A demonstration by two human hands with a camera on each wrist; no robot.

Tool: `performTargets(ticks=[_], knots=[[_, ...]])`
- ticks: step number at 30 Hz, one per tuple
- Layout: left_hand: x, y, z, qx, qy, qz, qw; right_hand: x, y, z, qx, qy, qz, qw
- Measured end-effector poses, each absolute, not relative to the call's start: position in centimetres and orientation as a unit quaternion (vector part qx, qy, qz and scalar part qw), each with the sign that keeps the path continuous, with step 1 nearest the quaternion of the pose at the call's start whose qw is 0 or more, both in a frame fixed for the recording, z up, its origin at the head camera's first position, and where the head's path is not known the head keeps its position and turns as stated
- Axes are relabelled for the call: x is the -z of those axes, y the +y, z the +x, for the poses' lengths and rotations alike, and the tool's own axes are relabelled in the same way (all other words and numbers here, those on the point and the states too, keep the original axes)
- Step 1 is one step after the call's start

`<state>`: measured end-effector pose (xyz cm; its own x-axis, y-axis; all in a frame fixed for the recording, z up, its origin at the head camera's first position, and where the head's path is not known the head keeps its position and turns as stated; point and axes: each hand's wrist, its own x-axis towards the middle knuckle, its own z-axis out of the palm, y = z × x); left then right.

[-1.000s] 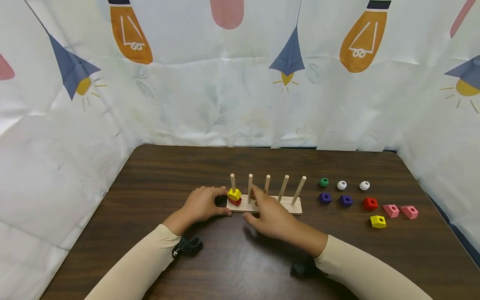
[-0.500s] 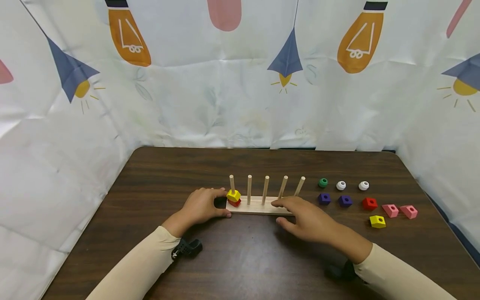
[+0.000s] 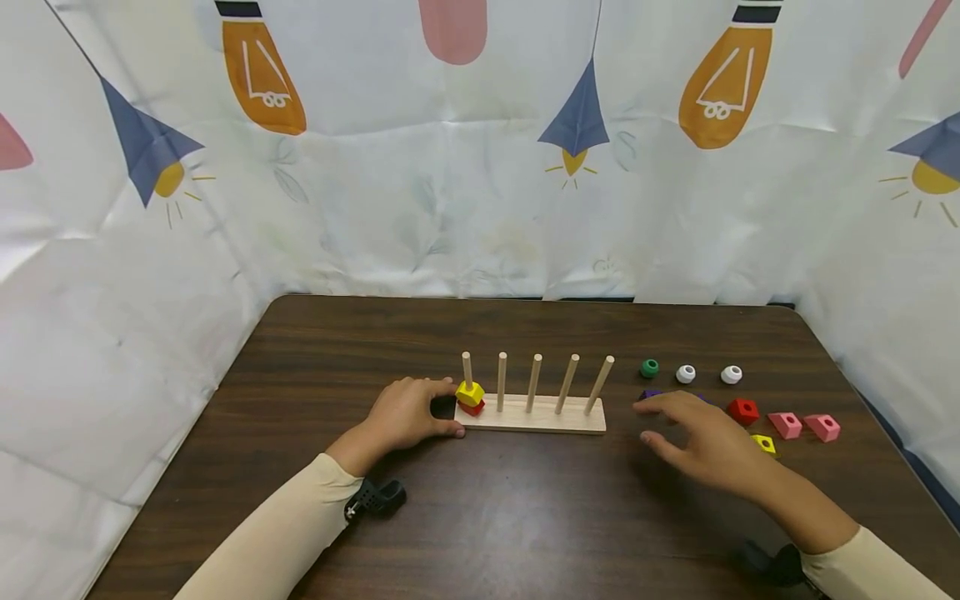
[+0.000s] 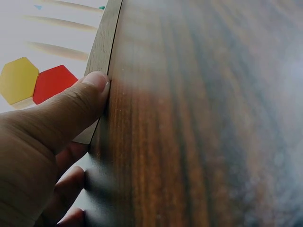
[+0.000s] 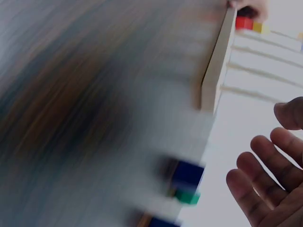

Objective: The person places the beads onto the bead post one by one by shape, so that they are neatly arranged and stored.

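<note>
A pale wooden peg board [image 3: 536, 418] with several upright pegs stands on the dark table. My left hand [image 3: 405, 414] grips its left end, thumb [image 4: 71, 106] along the front edge and fingers at the back. On the leftmost peg, a yellow hexagonal block [image 3: 469, 394] sits tilted over a red block [image 3: 472, 408]; the other pegs are bare. To the right of the board, my right hand [image 3: 708, 437] hovers with nothing in it, its fingers spread apart in the right wrist view. It partly covers the dark blue blocks [image 3: 649, 394] and a yellow block [image 3: 764, 444].
Beyond the right hand lie a green bead [image 3: 649, 368], two white beads [image 3: 686, 374], a red block [image 3: 743, 411] and two pink blocks [image 3: 786, 425]. A printed curtain [image 3: 450, 208] hangs behind the table [image 3: 360, 333] and along its sides.
My right hand has moved from the pegs rightward off the board to beside the loose blocks. The left hand has stayed on the board's left end.
</note>
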<state>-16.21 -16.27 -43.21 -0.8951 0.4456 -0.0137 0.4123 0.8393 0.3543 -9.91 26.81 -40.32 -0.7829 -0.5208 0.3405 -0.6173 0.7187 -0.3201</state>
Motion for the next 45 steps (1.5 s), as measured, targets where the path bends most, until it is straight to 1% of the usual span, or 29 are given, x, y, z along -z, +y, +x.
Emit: performTargets(ticks=[5, 10, 16, 23, 26, 32, 42, 45], knots=[[43.2, -16.3, -16.2, -0.176, 0.958, 0.223, 0.05, 40.3, 29.7, -9.8, -0.186, -0.93, 0.293, 0.125], [43.3, -16.3, -16.2, -0.173, 0.958, 0.223, 0.048, 40.5, 32.4, -9.6, -0.19, -0.933, 0.28, 0.119], [43.4, -16.3, -16.2, -0.168, 0.959, 0.226, 0.041, 40.6, 35.3, -9.4, -0.19, -0.943, 0.255, 0.1], [43.5, -16.2, -16.3, -0.169, 0.958, 0.227, 0.038, 40.6, 37.8, -9.0, -0.204, -0.954, 0.212, 0.053], [43.4, -16.2, -16.2, -0.173, 0.958, 0.226, 0.039, 40.5, 38.7, -8.8, -0.181, -0.964, 0.19, 0.032], [43.3, -16.3, -16.1, -0.17, 0.958, 0.226, 0.039, 40.6, 40.0, -8.9, -0.157, -0.978, 0.13, -0.037], [43.2, -16.2, -16.0, -0.173, 0.957, 0.229, 0.037, 41.7, 40.3, -9.3, -0.159, -0.976, 0.142, -0.038], [43.3, -16.2, -16.0, -0.171, 0.958, 0.229, 0.037, 41.8, 39.7, -9.3, -0.169, -0.975, 0.143, -0.026]])
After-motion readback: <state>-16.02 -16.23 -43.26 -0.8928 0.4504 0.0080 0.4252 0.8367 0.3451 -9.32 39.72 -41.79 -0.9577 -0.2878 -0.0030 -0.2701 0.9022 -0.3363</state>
